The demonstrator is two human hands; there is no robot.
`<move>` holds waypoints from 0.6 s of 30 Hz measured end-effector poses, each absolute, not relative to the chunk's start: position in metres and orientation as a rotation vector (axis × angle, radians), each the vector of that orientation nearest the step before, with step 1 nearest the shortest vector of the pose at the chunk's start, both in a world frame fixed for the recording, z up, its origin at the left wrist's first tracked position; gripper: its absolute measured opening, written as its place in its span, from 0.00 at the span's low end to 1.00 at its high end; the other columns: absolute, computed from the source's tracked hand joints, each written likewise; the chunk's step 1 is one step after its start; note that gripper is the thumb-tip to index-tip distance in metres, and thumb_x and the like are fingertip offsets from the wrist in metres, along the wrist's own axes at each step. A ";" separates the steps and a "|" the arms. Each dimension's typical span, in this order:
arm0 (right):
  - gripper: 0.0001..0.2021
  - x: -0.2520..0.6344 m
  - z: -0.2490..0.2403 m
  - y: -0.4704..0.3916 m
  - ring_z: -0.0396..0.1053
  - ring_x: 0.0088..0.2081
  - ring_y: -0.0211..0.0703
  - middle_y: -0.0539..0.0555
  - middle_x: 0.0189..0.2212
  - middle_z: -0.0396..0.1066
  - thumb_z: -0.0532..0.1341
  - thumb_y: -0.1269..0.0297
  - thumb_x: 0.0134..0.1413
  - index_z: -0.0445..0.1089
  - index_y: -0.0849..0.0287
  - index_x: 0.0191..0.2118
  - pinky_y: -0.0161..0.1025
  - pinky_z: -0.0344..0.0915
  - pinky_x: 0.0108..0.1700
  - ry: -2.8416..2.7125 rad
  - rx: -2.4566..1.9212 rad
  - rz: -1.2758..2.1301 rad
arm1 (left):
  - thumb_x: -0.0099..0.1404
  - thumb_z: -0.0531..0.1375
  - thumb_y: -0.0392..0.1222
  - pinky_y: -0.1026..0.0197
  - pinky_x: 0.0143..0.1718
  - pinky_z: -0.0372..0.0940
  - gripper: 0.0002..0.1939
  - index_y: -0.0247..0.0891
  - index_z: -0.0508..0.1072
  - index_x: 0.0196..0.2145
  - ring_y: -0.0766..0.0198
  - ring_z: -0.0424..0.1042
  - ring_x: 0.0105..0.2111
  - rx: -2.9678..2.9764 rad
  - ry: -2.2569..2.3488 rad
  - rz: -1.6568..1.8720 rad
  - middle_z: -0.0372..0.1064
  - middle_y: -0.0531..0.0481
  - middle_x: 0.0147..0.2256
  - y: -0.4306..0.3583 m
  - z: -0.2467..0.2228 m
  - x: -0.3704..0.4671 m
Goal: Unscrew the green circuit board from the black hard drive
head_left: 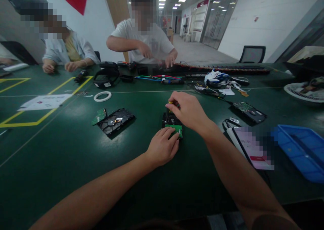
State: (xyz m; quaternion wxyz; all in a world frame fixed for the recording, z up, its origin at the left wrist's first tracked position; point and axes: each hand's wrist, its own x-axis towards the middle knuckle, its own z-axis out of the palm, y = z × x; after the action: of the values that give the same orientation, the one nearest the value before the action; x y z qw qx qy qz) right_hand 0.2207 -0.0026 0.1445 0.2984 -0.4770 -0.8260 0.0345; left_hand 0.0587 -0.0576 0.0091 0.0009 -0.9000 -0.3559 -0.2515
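A black hard drive [172, 119] with a green circuit board [177, 128] at its near end lies on the green table in front of me. My left hand [162, 146] steadies its near end, fingers bent over the board and the edge. Above the far end, my right hand [189, 110] is closed in a pinch round a small screwdriver [170, 102] with a yellow top. The screwdriver points down at the drive; its tip is hard to make out. To the left lies an opened hard drive [116, 122] beside a loose green circuit board [100, 116].
A white tape ring [102, 96] and a paper sheet [44, 102] lie left. On the right are another drive [249, 112], a phone [253, 149] and a blue bin [301, 152]. Cables and gloves [217, 77] stretch along the back, where two people sit or stand.
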 end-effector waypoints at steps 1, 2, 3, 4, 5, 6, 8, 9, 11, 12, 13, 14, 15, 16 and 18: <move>0.05 0.220 0.144 -0.003 0.69 0.41 0.47 0.54 0.39 0.75 0.64 0.61 0.65 0.69 0.54 0.39 0.43 0.60 0.44 -2.188 -1.272 0.085 | 0.77 0.54 0.44 0.41 0.60 0.69 0.17 0.38 0.75 0.57 0.46 0.70 0.59 -2.831 -1.117 -0.793 0.72 0.38 0.55 -0.058 0.009 0.059; 0.05 0.220 0.144 -0.003 0.69 0.41 0.47 0.54 0.40 0.75 0.64 0.60 0.66 0.69 0.54 0.39 0.43 0.61 0.44 -2.181 -1.277 0.079 | 0.77 0.54 0.44 0.41 0.60 0.69 0.17 0.38 0.75 0.57 0.46 0.70 0.59 -2.834 -1.116 -0.793 0.72 0.38 0.55 -0.057 0.009 0.059; 0.06 0.219 0.144 -0.003 0.69 0.42 0.47 0.54 0.40 0.74 0.64 0.60 0.66 0.70 0.54 0.39 0.43 0.61 0.45 -2.175 -1.283 0.074 | 0.77 0.54 0.44 0.41 0.60 0.69 0.17 0.39 0.75 0.57 0.46 0.70 0.59 -2.835 -1.117 -0.791 0.72 0.38 0.55 -0.057 0.009 0.059; 0.06 0.219 0.144 -0.003 0.69 0.42 0.47 0.54 0.40 0.74 0.64 0.60 0.66 0.70 0.54 0.39 0.43 0.61 0.45 -2.170 -1.287 0.070 | 0.77 0.54 0.44 0.41 0.60 0.69 0.17 0.39 0.76 0.56 0.46 0.70 0.59 -2.834 -1.119 -0.787 0.72 0.38 0.55 -0.057 0.009 0.059; 0.05 0.219 0.144 -0.003 0.69 0.42 0.47 0.55 0.40 0.74 0.63 0.61 0.67 0.70 0.55 0.39 0.43 0.61 0.45 -2.170 -1.286 0.067 | 0.77 0.54 0.44 0.41 0.60 0.69 0.17 0.39 0.76 0.56 0.46 0.70 0.58 -2.831 -1.121 -0.782 0.72 0.38 0.56 -0.057 0.009 0.059; 0.04 0.219 0.144 -0.003 0.70 0.43 0.47 0.55 0.40 0.74 0.63 0.62 0.67 0.71 0.55 0.39 0.44 0.62 0.46 -2.173 -1.279 0.068 | 0.77 0.54 0.45 0.40 0.60 0.69 0.17 0.39 0.76 0.56 0.46 0.70 0.58 -2.828 -1.123 -0.778 0.71 0.39 0.56 -0.057 0.009 0.059; 0.02 0.220 0.145 -0.003 0.71 0.44 0.48 0.55 0.41 0.75 0.62 0.66 0.66 0.71 0.55 0.39 0.44 0.62 0.48 -2.193 -1.238 0.089 | 0.77 0.54 0.46 0.40 0.60 0.69 0.17 0.38 0.76 0.56 0.45 0.70 0.58 -2.825 -1.125 -0.774 0.71 0.39 0.56 -0.057 0.009 0.059; 0.01 0.220 0.145 -0.002 0.71 0.45 0.48 0.54 0.42 0.76 0.62 0.68 0.65 0.71 0.55 0.40 0.44 0.63 0.49 -2.205 -1.208 0.111 | 0.77 0.54 0.47 0.40 0.60 0.69 0.18 0.38 0.76 0.56 0.45 0.70 0.58 -2.827 -1.125 -0.772 0.71 0.38 0.56 -0.057 0.009 0.059; 0.05 0.221 0.145 -0.002 0.72 0.46 0.47 0.54 0.44 0.77 0.62 0.71 0.63 0.71 0.54 0.42 0.44 0.64 0.51 -2.211 -1.157 0.175 | 0.77 0.54 0.46 0.41 0.60 0.68 0.18 0.37 0.75 0.56 0.45 0.70 0.58 -2.838 -1.124 -0.769 0.71 0.38 0.56 -0.057 0.011 0.059; 0.06 0.222 0.146 -0.002 0.73 0.46 0.47 0.54 0.44 0.78 0.61 0.72 0.63 0.71 0.54 0.43 0.44 0.64 0.51 -2.206 -1.142 0.204 | 0.77 0.53 0.46 0.41 0.61 0.68 0.18 0.36 0.75 0.56 0.45 0.70 0.59 -2.846 -1.123 -0.766 0.71 0.37 0.56 -0.058 0.012 0.058; 0.08 0.222 0.146 -0.002 0.73 0.46 0.48 0.54 0.45 0.78 0.61 0.72 0.63 0.71 0.54 0.44 0.45 0.64 0.51 -2.199 -1.137 0.223 | 0.77 0.53 0.46 0.41 0.61 0.67 0.19 0.36 0.76 0.56 0.45 0.69 0.59 -2.852 -1.124 -0.766 0.71 0.37 0.56 -0.058 0.013 0.058; 0.08 0.222 0.146 -0.002 0.74 0.45 0.48 0.54 0.44 0.78 0.60 0.73 0.62 0.71 0.54 0.45 0.45 0.65 0.51 -2.193 -1.141 0.230 | 0.77 0.53 0.46 0.41 0.62 0.67 0.19 0.36 0.76 0.56 0.45 0.69 0.59 -2.859 -1.123 -0.766 0.71 0.37 0.56 -0.059 0.014 0.057; 0.08 0.222 0.146 -0.002 0.74 0.45 0.48 0.54 0.44 0.78 0.60 0.73 0.62 0.71 0.54 0.44 0.45 0.65 0.51 -2.194 -1.146 0.225 | 0.77 0.52 0.46 0.41 0.62 0.67 0.19 0.36 0.76 0.56 0.45 0.69 0.59 -2.865 -1.121 -0.765 0.71 0.37 0.57 -0.060 0.015 0.057; 0.08 0.222 0.146 -0.002 0.74 0.45 0.48 0.54 0.43 0.78 0.60 0.73 0.63 0.71 0.54 0.44 0.45 0.64 0.50 -2.201 -1.151 0.211 | 0.77 0.52 0.47 0.40 0.62 0.67 0.20 0.35 0.75 0.57 0.44 0.69 0.59 -2.873 -1.117 -0.765 0.70 0.37 0.57 -0.060 0.015 0.057; 0.06 0.222 0.146 -0.002 0.73 0.45 0.48 0.55 0.42 0.78 0.60 0.72 0.64 0.72 0.55 0.42 0.45 0.64 0.49 -2.222 -1.161 0.166 | 0.77 0.52 0.48 0.40 0.62 0.66 0.22 0.34 0.75 0.58 0.44 0.68 0.60 -2.888 -1.107 -0.769 0.70 0.36 0.57 -0.060 0.016 0.056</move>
State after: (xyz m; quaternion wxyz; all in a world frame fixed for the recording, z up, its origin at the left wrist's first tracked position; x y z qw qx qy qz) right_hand 0.2222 -0.0020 0.1458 0.3092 -0.4395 -0.8410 0.0629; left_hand 0.0560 -0.0604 0.0163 -0.0227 -0.9059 -0.3474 -0.2411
